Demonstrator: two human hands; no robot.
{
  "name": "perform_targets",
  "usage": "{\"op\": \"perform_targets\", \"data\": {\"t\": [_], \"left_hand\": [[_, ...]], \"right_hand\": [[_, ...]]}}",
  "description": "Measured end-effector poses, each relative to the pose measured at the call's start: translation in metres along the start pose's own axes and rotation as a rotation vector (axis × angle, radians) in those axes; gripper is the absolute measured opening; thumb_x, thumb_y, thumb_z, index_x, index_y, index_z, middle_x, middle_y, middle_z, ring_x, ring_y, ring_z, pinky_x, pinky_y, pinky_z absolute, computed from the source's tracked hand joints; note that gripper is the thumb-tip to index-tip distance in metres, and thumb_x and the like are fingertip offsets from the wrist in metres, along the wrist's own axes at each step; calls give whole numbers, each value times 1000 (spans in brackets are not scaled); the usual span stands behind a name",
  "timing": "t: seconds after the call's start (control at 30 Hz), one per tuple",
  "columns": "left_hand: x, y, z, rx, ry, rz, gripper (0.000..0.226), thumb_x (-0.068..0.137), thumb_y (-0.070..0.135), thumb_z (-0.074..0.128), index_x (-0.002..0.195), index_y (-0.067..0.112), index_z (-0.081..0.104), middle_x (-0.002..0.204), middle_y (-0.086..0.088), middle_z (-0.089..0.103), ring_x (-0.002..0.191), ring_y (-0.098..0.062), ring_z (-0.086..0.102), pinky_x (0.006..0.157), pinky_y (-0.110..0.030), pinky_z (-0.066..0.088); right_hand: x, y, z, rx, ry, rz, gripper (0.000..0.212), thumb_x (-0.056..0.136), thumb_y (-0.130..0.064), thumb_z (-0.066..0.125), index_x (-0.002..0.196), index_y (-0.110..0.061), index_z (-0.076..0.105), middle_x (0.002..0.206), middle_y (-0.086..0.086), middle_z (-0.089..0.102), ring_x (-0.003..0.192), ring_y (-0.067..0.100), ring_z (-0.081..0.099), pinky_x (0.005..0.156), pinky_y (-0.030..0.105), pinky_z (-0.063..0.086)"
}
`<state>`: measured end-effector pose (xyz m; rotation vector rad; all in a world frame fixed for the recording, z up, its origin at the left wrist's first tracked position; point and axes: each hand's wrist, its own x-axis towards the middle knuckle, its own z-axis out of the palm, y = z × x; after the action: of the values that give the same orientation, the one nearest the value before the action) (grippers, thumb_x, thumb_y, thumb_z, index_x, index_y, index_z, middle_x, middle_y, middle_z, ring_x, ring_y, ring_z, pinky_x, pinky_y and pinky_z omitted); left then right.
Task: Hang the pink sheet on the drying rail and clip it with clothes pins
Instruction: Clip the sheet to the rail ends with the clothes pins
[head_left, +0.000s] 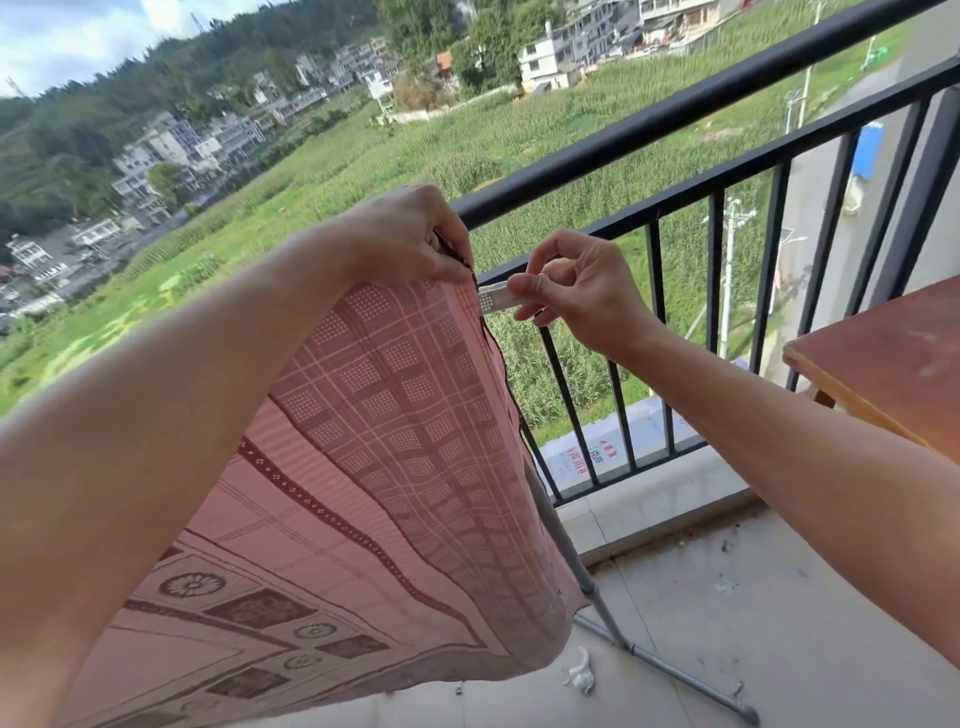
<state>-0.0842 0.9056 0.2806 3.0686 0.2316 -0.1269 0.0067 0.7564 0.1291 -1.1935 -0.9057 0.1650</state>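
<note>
Pink sheet (374, 467): draped over rack, top corner pinched by left hand (410, 239)
Right hand (576, 291): pinching white clothes pin (493, 300) at sheet edge

- Black metal railing (727, 98): directly behind the grip. The top rail rises to the right, with vertical bars beneath it.
- Wooden table (883, 353): right of the grip and lower. The top is reddish-brown, and only one corner is in view.
- Concrete floor (727, 597): below and right of the grip, speckled with debris.
- White crumpled scrap (581, 675): on the floor, well below the grip.
- Green crop field (363, 171): beyond the railing, behind the grip.
- Multi-storey buildings (156, 150): far left and above the grip, below a wooded hill (104, 104).
- Blue object (868, 150): upper right, beyond the bars.
</note>
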Motion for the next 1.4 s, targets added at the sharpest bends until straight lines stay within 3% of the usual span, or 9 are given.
{"op": "perform_targets", "data": {"t": [0.27, 0.37, 0.47, 0.63, 0.8, 0.9, 1.13, 1.23, 1.4], "left_hand": [[-3, 3, -1, -113, -3, -24, 2, 83, 26, 73, 83, 28, 74, 89, 4, 69, 85, -20, 63, 72, -35, 52], [-2, 2, -2, -125, 4, -37, 3, 82, 26, 74, 85, 26, 76, 89, 2, 71, 87, -22, 65, 79, -40, 55], [0, 5, -1, -127, 2, -38, 6, 82, 24, 74, 88, 21, 76, 89, 3, 71, 87, -19, 65, 82, -38, 54], [-8, 9, -2, -133, 183, -9, 18, 84, 21, 73, 99, 14, 70, 86, 2, 63, 78, -14, 61, 75, -34, 54], [-46, 34, 21, -193, 415, 129, 44, 85, -1, 57, 126, 11, 45, 91, -4, 50, 69, -10, 46, 58, -20, 38], [-74, 43, 66, -176, 436, 191, 38, 91, -2, 48, 127, 8, 43, 100, -3, 52, 83, -13, 50, 68, -19, 39], [-108, 17, 212, -697, -166, -287, 45, 100, 38, 46, 142, 35, 31, 105, -2, 63, 77, -13, 65, 73, -31, 54], [-114, -1, 271, -776, -281, -454, 53, 99, 18, 49, 145, 29, 24, 127, -9, 47, 81, -19, 53, 66, -26, 45], [-125, -6, 303, -962, -386, -412, 18, 94, 9, 59, 112, 8, 55, 103, -18, 66, 70, -17, 59, 60, -27, 50]], "right_hand": [[5, 18, 13, 69, -129, 75, 30, 82, -15, 75, 93, 3, 53, 81, 37, 64, 80, 47, 67, 65, 37, 59], [2, 17, 7, 116, -184, 165, 39, 82, -14, 75, 109, -6, 48, 98, 28, 69, 92, 40, 68, 74, 38, 59], [-3, 19, 2, 139, -251, 253, 77, 79, -15, 79, 143, -12, 35, 121, 21, 63, 103, 26, 70, 80, 37, 59], [-12, 23, -11, 113, -223, 342, 97, 75, -29, 78, 152, -17, 22, 135, 16, 58, 108, 20, 67, 76, 32, 58], [-41, 32, -38, 75, -59, 433, 76, 84, -29, 71, 147, -13, 31, 116, 10, 68, 101, 20, 69, 69, 29, 56], [-68, 41, -48, 41, -38, 497, 65, 85, -33, 68, 139, -8, 44, 109, 10, 71, 95, 22, 71, 65, 29, 55], [-129, 67, -40, 23, -64, 692, 31, 89, -23, 69, 115, -10, 62, 101, 12, 74, 78, 14, 71, 54, 23, 50], [-154, 77, -28, -50, -112, 760, 31, 89, -22, 70, 116, -9, 62, 97, 8, 75, 76, 13, 71, 53, 21, 48], [-191, 92, -7, -249, -216, 706, 33, 82, -19, 78, 112, -10, 68, 94, 8, 75, 81, 15, 71, 63, 23, 54]]}}
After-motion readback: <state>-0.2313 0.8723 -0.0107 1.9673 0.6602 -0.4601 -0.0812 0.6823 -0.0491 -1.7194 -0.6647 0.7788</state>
